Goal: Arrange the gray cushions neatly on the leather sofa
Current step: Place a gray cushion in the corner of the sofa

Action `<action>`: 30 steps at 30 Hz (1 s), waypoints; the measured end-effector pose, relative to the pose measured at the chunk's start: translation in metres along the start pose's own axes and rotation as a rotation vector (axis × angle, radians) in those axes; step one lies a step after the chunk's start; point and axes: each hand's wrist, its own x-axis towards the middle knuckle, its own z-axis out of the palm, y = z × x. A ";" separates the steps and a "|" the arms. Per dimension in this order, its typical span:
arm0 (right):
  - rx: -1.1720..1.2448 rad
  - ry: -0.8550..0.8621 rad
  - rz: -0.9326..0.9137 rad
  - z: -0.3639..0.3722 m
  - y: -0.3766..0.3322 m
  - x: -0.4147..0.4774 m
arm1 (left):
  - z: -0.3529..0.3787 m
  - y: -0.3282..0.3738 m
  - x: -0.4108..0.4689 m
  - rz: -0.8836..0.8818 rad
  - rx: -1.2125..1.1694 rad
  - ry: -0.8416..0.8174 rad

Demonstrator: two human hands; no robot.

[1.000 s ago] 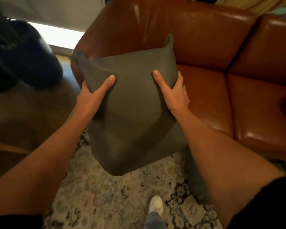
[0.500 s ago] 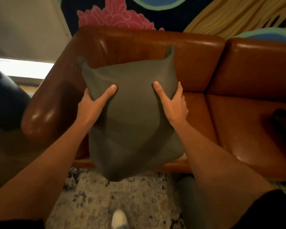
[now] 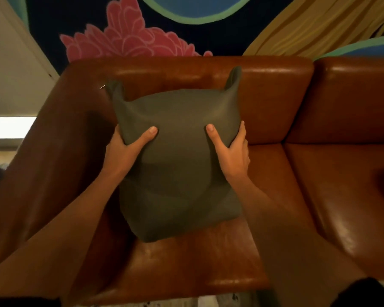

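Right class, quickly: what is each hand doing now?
Left hand: closed on the gray cushion, gripping its left edge.
Right hand: closed on the same cushion's right edge.

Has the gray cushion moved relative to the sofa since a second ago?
Yes. The gray cushion went forward, from over the rug to above the sofa seat, near the backrest.
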 end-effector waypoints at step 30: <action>-0.044 -0.010 -0.048 0.101 0.037 0.079 | 0.024 -0.094 0.111 -0.051 0.023 0.081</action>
